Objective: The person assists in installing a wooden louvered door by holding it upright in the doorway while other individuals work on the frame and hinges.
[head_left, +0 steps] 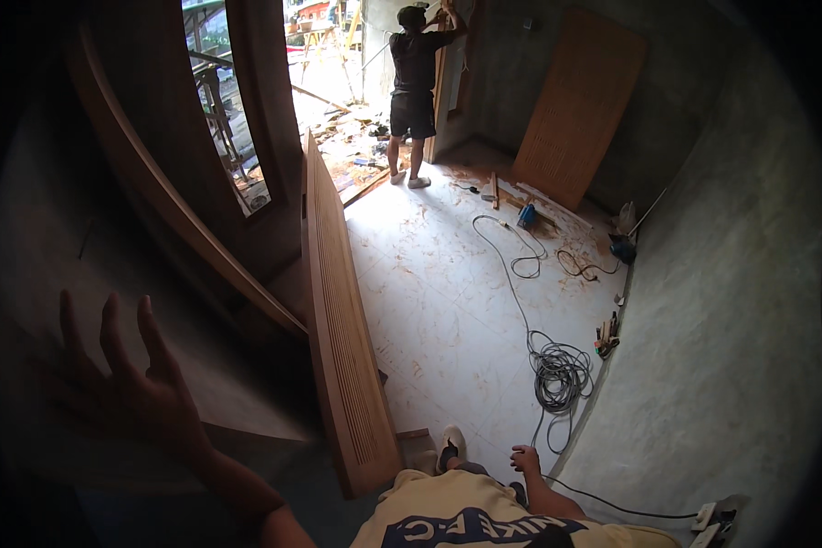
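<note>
My left hand (pixel 123 374) is raised at the left beside a shadowed wall, fingers spread and holding nothing. Low in the middle, my right hand (pixel 525 461) hangs with loosely bent fingers and nothing visible in them, above a black cable (pixel 603 496) running to a wall socket (pixel 703 516). A tall grooved wooden door panel (pixel 347 365) stands on its edge just right of my left hand, and my shoe (pixel 452 443) is on the pale floor near its near end.
Another person (pixel 414 87) stands in the bright doorway, arms raised at the frame. A wooden door (pixel 575 110) leans at the back right. Blue power tools (pixel 527 216), wood strips, sawdust and coiled cable (pixel 557 379) lie on the floor (pixel 429 310). A long board (pixel 183 201) stands at left.
</note>
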A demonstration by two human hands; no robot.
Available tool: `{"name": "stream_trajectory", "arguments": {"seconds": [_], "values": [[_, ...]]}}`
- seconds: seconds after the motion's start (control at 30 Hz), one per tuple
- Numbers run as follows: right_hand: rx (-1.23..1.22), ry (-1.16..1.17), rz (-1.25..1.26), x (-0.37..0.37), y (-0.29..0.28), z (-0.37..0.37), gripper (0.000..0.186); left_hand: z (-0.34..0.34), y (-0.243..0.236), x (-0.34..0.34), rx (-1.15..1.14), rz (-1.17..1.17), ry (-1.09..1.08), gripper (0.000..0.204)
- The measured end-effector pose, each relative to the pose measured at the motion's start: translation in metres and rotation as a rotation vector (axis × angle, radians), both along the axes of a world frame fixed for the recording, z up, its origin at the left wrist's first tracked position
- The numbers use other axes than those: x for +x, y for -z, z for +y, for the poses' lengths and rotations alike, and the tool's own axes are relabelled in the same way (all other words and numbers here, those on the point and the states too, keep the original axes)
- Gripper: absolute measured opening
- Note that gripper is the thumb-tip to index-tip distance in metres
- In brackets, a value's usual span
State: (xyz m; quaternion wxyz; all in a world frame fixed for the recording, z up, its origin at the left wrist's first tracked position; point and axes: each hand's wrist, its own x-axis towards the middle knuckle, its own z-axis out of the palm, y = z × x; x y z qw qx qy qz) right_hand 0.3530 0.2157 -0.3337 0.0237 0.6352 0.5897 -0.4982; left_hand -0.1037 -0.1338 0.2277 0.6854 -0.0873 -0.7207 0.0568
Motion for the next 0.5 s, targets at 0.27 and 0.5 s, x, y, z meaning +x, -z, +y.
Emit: {"name": "stream_trajectory", "arguments": {"seconds": [0.27,0.5], "values": [[0.005,0.012,0.062,0.002,0.006,-0.004,0.039,0.006,0.008,0.003,0.053,0.023,0.014,0.023],[0.032,-0.125,-0.103,0.045,0.016,-0.016,0.043,0.005,0.017,0.005,0.09,-0.008,0.048,0.023]]}}
